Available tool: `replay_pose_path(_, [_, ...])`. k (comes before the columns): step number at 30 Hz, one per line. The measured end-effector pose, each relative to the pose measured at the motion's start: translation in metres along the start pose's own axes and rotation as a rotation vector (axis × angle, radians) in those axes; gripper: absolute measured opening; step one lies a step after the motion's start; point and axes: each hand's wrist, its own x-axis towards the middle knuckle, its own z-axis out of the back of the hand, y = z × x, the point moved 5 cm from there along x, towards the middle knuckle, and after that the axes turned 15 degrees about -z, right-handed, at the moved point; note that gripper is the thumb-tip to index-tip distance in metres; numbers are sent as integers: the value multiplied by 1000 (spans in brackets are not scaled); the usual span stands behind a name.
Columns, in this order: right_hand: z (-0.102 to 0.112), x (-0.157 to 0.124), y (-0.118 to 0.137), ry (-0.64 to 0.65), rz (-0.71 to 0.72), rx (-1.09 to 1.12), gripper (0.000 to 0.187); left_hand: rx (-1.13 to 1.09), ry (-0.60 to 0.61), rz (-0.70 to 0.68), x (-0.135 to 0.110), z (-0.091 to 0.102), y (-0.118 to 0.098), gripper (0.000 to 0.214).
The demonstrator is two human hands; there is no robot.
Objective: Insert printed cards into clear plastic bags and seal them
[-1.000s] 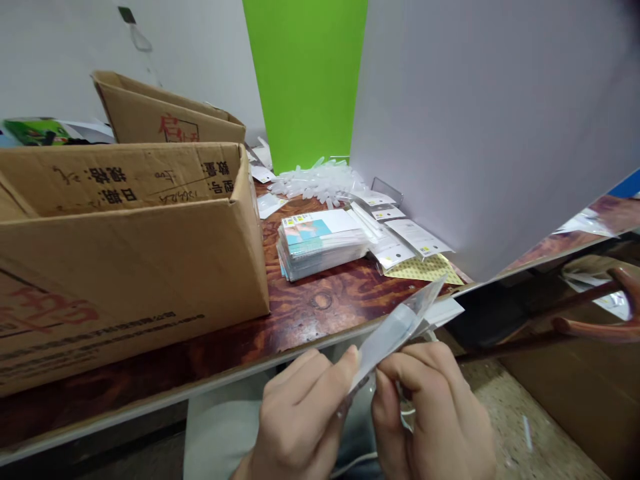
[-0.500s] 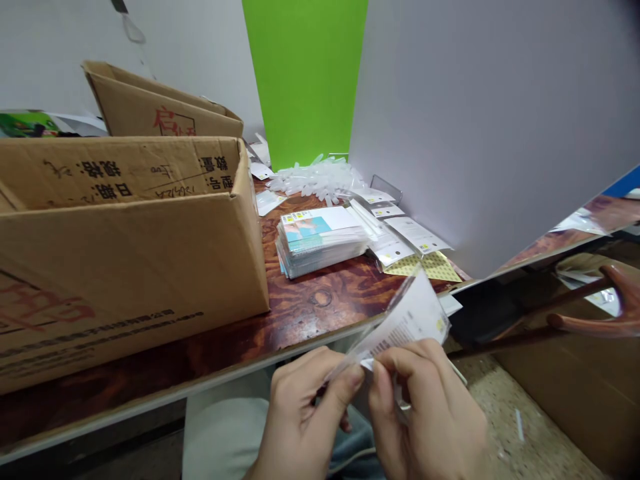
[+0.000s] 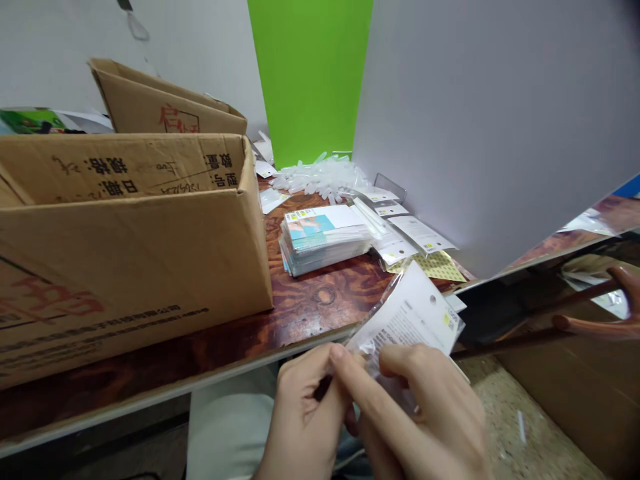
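A clear plastic packet (image 3: 411,315) with a white printed card inside is held just past the table's front edge. My left hand (image 3: 306,412) pinches the packet's near left edge between thumb and fingers. My right hand (image 3: 425,407) is curled over its lower part, the thumb stretched across to the left fingertips. Behind the hands, on the table, sits a stack of similar packets (image 3: 327,240) with a blue and white card on top. More flat packets (image 3: 417,233) lie to its right. What lies between my fingertips is hidden.
A large open cardboard box (image 3: 135,260) fills the left of the brown table (image 3: 300,320), with another box (image 3: 150,97) behind. Translucent small tubes (image 3: 320,177) are heaped at the back. A yellow sticker sheet (image 3: 440,268) lies by the grey panel (image 3: 480,120). A wooden chair arm (image 3: 600,323) is at right.
The packet has turned so its printed face shows more fully. My right thumb has moved left onto the left fingertips, and the right index finger now bends over the packet.
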Motion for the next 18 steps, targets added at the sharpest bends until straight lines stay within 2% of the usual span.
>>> replay_pose_path(5, [-6,-3,-5,50,-31,-30,35,-2,-17,34,-2,2,3,40])
replay_pose_path(10, [-2,-1,-10,96,-57,-123,39,-37,-25,86,-2,0,4,44])
replay_pose_path(14, [2,-1,-17,88,-127,-140,39,-44,-72,132,-3,0,5,44])
replay_pose_path(18, [8,-1,-16,34,-154,-35,42,-1,-99,143,-4,2,3,44])
